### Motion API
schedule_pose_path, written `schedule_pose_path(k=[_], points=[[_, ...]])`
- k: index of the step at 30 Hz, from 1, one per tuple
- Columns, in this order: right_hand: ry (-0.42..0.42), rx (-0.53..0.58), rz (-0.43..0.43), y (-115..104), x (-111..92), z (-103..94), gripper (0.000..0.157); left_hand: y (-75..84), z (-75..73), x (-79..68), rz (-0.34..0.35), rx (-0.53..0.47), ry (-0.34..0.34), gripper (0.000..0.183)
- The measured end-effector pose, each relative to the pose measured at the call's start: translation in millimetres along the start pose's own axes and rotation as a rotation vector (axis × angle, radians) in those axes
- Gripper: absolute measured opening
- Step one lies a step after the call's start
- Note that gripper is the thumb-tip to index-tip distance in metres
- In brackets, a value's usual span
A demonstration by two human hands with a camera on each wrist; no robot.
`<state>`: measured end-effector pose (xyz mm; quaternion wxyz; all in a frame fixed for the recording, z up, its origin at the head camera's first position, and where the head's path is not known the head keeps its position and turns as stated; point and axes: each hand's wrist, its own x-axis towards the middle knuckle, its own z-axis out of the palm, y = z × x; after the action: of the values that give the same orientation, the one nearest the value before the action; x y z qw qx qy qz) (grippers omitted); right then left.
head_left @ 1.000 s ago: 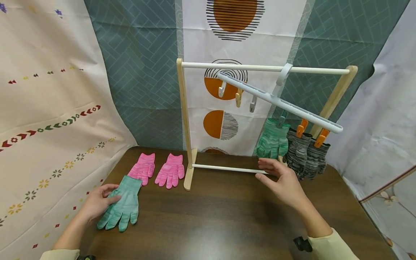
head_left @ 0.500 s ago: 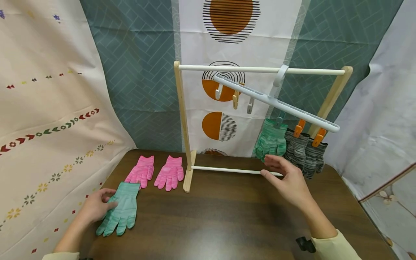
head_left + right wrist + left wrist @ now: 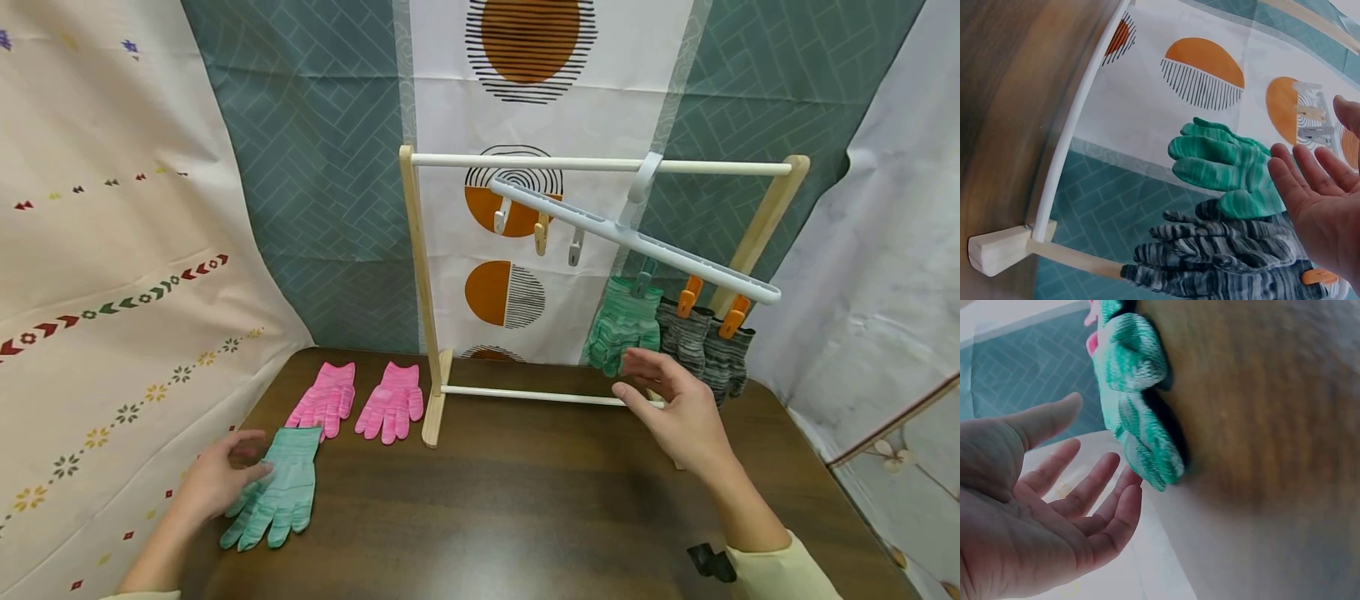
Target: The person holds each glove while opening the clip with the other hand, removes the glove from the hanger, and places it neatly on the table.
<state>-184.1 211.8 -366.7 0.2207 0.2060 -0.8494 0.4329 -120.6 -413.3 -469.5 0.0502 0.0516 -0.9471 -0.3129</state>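
On the table's left side lies a green striped knit glove, fingers towards me, its cuff beside a pink glove. My left hand is at the green glove's left edge, thumb over that edge in the head view. In the left wrist view its fingers are spread and loosely bent, with nothing in them. My right hand is raised with relaxed fingers and holds nothing. Behind it a second green glove hangs from a teal clip on a white bar hanger. Dark grey striped gloves hang beside it.
A wooden rack with a white top rod carries the tilted hanger. White, beige and grey clips hang without gloves; orange clips grip the dark gloves. Another pink glove lies beside the rack's left foot.
The flat green glove has slid slightly towards me, off the pink cuffed glove's fingers. My left hand has drawn back to its edge. My right hand has moved a little right.
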Motion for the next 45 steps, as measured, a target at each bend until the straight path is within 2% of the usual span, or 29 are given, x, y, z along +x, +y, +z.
schedule_pose_path(k=[6, 13, 19, 25, 34, 45], points=[[0.044, -0.005, -0.008, -1, 1, -4.6, 0.050, 7.0, -1.5, -1.8, 0.019, -0.023, 0.035, 0.063], [0.103, 0.011, -0.012, -7, 7, -8.9, 0.059, 16.7, -3.4, -1.3, 0.004, -0.045, 0.036, 0.070], [0.142, 0.035, -0.012, -13, 12, -12.1, 0.063, 29.1, -3.0, -1.6, 0.025, -0.060, 0.059, 0.071], [0.189, 0.047, -0.035, -20, 19, -12.0, 0.067, 47.7, 0.6, -1.1, 0.062, -0.094, 0.084, 0.072], [0.243, 0.042, -0.059, -26, 29, -10.4, 0.076, 82.6, 7.1, 3.9, 0.156, -0.172, 0.114, 0.066], [0.253, 0.000, -0.089, -26, 41, -6.3, 0.078, 122.1, 20.1, 12.6, 0.213, -0.289, 0.060, 0.065]])
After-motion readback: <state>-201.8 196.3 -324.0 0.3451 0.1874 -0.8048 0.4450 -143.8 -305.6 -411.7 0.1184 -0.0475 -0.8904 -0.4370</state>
